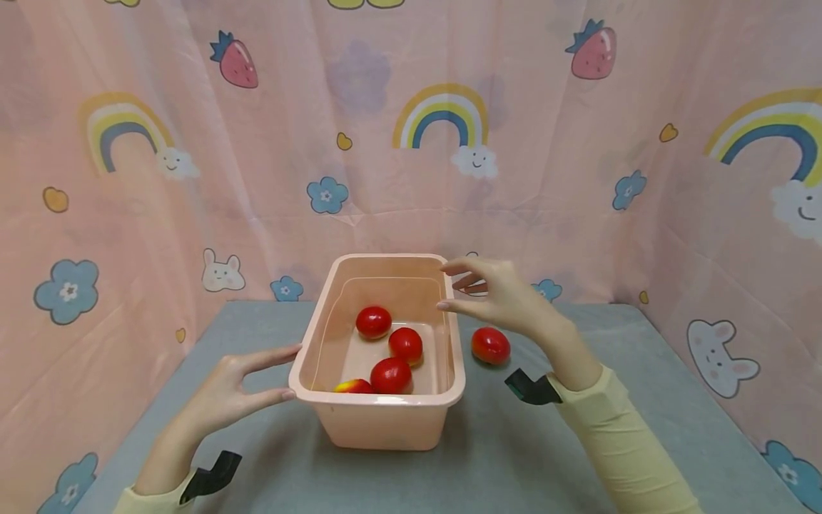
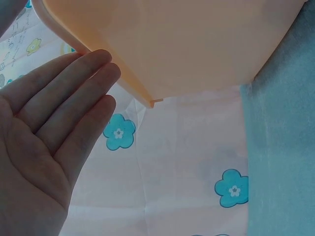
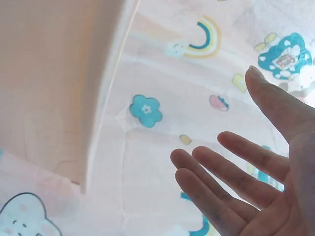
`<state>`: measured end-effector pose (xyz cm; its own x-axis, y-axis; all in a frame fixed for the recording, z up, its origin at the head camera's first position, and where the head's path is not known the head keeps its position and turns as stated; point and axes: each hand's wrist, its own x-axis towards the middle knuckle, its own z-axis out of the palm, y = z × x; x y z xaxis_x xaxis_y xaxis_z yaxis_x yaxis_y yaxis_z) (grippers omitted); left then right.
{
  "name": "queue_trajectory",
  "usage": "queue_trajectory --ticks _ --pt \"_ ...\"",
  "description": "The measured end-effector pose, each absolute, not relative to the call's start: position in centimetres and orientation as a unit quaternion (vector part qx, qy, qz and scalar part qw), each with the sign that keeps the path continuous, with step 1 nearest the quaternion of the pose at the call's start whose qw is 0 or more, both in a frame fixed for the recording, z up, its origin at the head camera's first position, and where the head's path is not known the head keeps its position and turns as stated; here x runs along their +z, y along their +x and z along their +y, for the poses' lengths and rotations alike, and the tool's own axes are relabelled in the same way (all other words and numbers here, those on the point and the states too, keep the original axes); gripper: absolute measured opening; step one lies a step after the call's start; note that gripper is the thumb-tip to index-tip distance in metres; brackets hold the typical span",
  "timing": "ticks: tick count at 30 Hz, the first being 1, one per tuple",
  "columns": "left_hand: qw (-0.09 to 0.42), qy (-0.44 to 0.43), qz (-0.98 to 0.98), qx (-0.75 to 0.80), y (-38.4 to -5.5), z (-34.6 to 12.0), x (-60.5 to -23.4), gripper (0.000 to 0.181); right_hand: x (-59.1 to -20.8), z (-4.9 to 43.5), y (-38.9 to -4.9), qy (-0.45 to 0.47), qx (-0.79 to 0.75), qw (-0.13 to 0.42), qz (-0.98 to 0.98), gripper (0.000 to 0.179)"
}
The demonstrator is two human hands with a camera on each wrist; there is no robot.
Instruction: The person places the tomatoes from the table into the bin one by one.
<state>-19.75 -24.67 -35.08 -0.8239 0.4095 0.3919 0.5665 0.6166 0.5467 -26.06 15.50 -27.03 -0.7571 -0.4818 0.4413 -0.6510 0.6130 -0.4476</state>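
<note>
A pale peach plastic basin [image 1: 385, 427] stands on the table with several glossy red fruits inside, one [image 1: 354, 386] partly yellow and half hidden by the front rim. My left hand [image 1: 234, 389] is at the basin's left side, its fairly straight fingers touching the rim [image 2: 74, 42]. Beside the right rim is my right hand [image 1: 497, 289], fingers loosely bent and holding nothing; the right wrist view shows a gap between these fingers [image 3: 236, 177] and the basin wall [image 3: 44, 88]. Below that hand, outside the basin, lies another red fruit [image 1: 491, 346].
A grey-blue cloth [image 1: 514, 457] covers the table. Behind it and along both sides hangs a pink curtain [image 1: 276, 143] printed with rainbows, flowers and strawberries. Each wrist carries a dark bracket [image 1: 212, 477] near its yellow sleeve.
</note>
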Motion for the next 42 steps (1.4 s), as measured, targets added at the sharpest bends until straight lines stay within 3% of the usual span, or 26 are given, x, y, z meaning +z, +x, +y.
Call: queue_trajectory --ticks 21,42 --pt "0.122 -0.283 -0.891 -0.333 -19.9 -24.7 -35.2 0.054 -31.3 19.6 -28.3 0.244 0.324 0.147 -0.902 0.050" --pt "0.124 -0.269 -0.896 -0.332 -19.8 -24.6 -35.4 0.055 -35.8 22.4 -30.7 0.178 0.314 0.101 -0.927 0.050"
